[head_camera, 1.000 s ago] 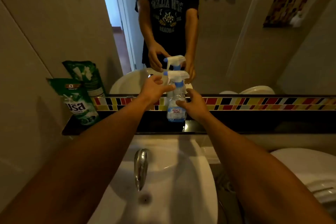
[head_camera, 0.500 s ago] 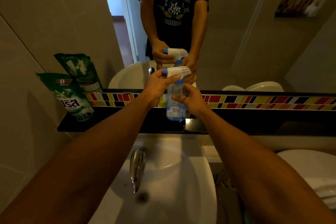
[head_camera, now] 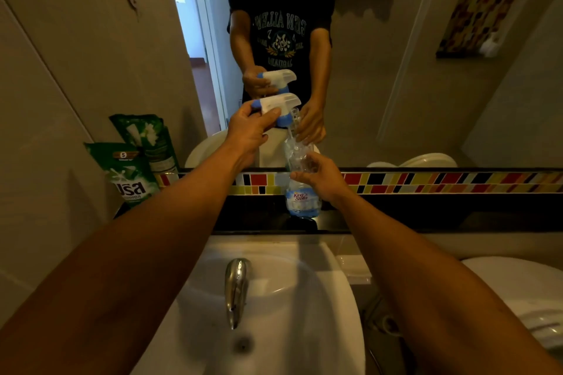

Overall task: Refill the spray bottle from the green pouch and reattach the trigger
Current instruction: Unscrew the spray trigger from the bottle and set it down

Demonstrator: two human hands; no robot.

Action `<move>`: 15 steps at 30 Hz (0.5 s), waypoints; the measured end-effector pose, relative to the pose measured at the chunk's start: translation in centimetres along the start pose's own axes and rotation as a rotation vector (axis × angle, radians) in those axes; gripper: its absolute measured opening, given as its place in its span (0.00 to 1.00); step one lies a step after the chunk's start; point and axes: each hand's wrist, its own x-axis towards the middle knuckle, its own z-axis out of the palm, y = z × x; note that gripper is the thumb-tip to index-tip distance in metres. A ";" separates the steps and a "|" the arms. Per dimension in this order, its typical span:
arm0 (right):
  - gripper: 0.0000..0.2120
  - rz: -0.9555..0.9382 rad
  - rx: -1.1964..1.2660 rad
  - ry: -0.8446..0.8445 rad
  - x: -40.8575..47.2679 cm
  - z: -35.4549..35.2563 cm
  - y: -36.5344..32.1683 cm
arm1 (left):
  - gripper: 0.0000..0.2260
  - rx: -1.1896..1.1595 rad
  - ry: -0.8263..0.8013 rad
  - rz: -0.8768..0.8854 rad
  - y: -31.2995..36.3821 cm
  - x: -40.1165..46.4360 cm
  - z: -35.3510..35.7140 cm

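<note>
A clear spray bottle (head_camera: 301,198) with a blue label stands on the black ledge (head_camera: 426,216) under the mirror. My right hand (head_camera: 320,176) grips its upper body. My left hand (head_camera: 248,128) holds the white and blue trigger head (head_camera: 278,105) lifted off and to the left of the bottle's open neck; its dip tube still reaches down into the bottle. The green pouch (head_camera: 131,175) leans against the left wall on the ledge, untouched.
A white basin (head_camera: 320,298) with a chrome tap (head_camera: 236,286) lies below the ledge. A toilet (head_camera: 524,292) sits at the right. The mirror (head_camera: 396,70) reflects me, both hands and the pouch. A coloured tile strip (head_camera: 441,181) runs along the ledge's back.
The trigger head was on the bottle before; my left hand has now lifted it up and away from the neck. My right hand stays on the bottle.
</note>
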 end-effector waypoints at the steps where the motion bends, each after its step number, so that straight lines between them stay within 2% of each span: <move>1: 0.22 -0.003 -0.012 0.006 -0.2 0.0 -0.2 | 0.13 -0.006 0.005 0.017 0.5 0.0 -0.1; 7: 0.19 0.008 -0.050 0.020 -1.4 -0.4 -1.1 | 0.15 0.012 0.007 0.094 2.4 -0.4 -2.1; 15: 0.20 0.017 -0.077 0.053 -2.7 -0.8 -1.3 | 0.18 -0.067 0.073 0.084 3.6 -1.0 -5.1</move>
